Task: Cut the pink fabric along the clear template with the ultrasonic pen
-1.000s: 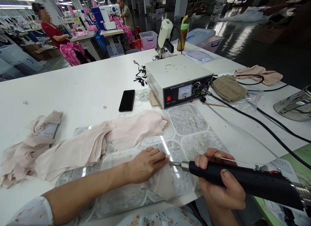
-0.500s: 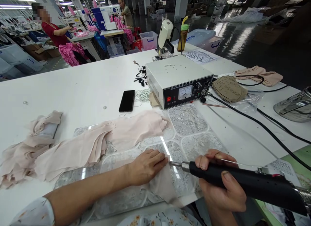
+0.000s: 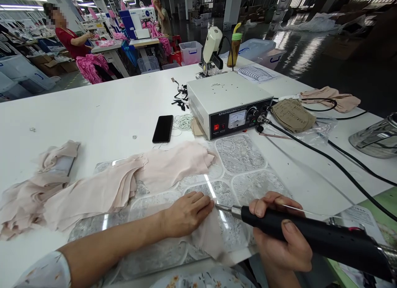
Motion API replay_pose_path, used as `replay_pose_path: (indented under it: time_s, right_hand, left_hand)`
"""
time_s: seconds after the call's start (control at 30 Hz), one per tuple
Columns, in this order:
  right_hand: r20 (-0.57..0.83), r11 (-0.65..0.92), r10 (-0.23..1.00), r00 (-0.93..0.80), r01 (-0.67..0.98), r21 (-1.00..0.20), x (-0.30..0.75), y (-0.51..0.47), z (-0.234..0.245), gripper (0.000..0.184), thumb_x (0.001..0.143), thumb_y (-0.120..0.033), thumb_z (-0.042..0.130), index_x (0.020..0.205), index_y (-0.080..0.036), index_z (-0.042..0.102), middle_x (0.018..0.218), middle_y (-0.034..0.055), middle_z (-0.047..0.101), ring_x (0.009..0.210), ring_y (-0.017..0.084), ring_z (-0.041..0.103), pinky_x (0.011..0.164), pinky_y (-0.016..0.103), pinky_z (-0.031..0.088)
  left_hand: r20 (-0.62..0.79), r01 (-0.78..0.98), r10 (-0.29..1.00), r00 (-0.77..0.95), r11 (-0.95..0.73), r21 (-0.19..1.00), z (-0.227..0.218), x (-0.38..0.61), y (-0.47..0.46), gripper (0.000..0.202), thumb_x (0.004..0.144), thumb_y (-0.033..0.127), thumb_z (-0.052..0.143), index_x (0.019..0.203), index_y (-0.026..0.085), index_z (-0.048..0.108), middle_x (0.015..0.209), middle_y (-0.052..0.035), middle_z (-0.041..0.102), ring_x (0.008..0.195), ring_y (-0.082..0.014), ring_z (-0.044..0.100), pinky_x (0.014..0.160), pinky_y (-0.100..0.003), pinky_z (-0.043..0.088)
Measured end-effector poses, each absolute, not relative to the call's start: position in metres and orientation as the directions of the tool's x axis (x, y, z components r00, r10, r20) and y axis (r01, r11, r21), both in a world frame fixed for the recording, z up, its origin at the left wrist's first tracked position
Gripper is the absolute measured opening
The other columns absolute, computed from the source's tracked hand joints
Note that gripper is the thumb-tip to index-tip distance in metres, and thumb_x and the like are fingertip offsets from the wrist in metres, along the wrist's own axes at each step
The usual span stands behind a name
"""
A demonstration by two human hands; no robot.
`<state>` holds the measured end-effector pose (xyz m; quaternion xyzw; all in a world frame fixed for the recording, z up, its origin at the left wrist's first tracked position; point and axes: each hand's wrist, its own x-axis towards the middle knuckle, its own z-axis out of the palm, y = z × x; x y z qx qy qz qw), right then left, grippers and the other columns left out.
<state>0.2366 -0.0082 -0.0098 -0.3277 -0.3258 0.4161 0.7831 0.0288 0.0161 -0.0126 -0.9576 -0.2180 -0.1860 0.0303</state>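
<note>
My right hand [image 3: 283,238] is wrapped around a black ultrasonic welding handpiece [image 3: 297,228], whose metal tip points left. That tip ends close beside the fingers of my left hand [image 3: 189,213]; whether it touches the fabric there I cannot tell. My left hand presses down with curled, closed fingers on a thin pale pink fabric piece [image 3: 212,236], which hangs toward the table's front edge. Beneath lies a clear-topped mat with a grey stone pattern [image 3: 240,153]. Beyond my left forearm a stack of pale pink fabric pieces [image 3: 102,193] is spread, with another fabric piece [image 3: 173,164] at its right.
A welder control box [image 3: 229,102] stands behind the mat, its black cable [image 3: 322,153] running right. Nearby are a phone [image 3: 163,129], a glass jar [image 3: 376,135], brown card patterns [image 3: 293,114], a bottle [image 3: 234,50] and bunched fabric [image 3: 37,189]. Two people are at sewing machines behind.
My hands and the handpiece stay almost where they were, with only a slight shift of the view. In the background, one person has raised a hand toward the head.
</note>
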Motion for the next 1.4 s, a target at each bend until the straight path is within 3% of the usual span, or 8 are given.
replay_pose_path:
  time_s: [0.63,0.83,1.2,1.4]
  right_hand:
    - [0.278,0.468,0.856,0.436,-0.424,-0.776,0.2336,-0.0046,-0.0100,0.018,0.074,-0.027,0.054,0.089,-0.019,0.061,0.080,0.0017,0.055,0.053,0.011,0.052,0.049,0.030,0.043]
    - [0.274,0.454,0.862,0.427,-0.408,-0.792,0.2349,-0.0058,-0.0093,0.017,0.074,-0.028,0.056,0.088,-0.019,0.061,0.081,0.0016,0.054,0.054,0.011,0.053,0.051,0.032,0.044]
    - [0.245,0.444,0.855,0.456,-0.401,-0.801,0.2342,-0.0067,-0.0083,0.017,0.073,-0.026,0.055,0.087,-0.019,0.061,0.081,0.0013,0.057,0.053,0.012,0.055,0.052,0.032,0.047]
    - [0.266,0.462,0.845,0.465,-0.380,-0.802,0.2335,-0.0063,-0.0083,0.017,0.075,-0.027,0.053,0.088,-0.019,0.061,0.081,0.0016,0.056,0.053,0.011,0.053,0.052,0.031,0.045]
  left_hand:
    - [0.422,0.460,0.429,0.799,-0.887,0.031,-0.0171,0.0304,0.0162,0.017,0.097,0.005,0.040,0.106,0.005,0.055,0.084,-0.0075,0.059,0.069,-0.0147,0.053,0.062,-0.028,0.051]
    - [0.396,0.451,0.413,0.820,-0.892,-0.005,-0.0138,0.0306,0.0150,0.018,0.097,0.004,0.038,0.106,0.004,0.053,0.083,-0.0083,0.058,0.068,-0.0146,0.054,0.060,-0.028,0.050]
    - [0.382,0.428,0.373,0.845,-0.901,-0.067,-0.0153,0.0316,0.0145,0.018,0.096,0.003,0.043,0.090,0.004,0.060,0.089,-0.0112,0.060,0.066,-0.0139,0.051,0.056,-0.027,0.046]
    - [0.375,0.417,0.364,0.853,-0.906,-0.069,-0.0137,0.0307,0.0150,0.021,0.097,0.003,0.039,0.095,0.003,0.060,0.091,-0.0131,0.062,0.069,-0.0149,0.053,0.057,-0.028,0.048]
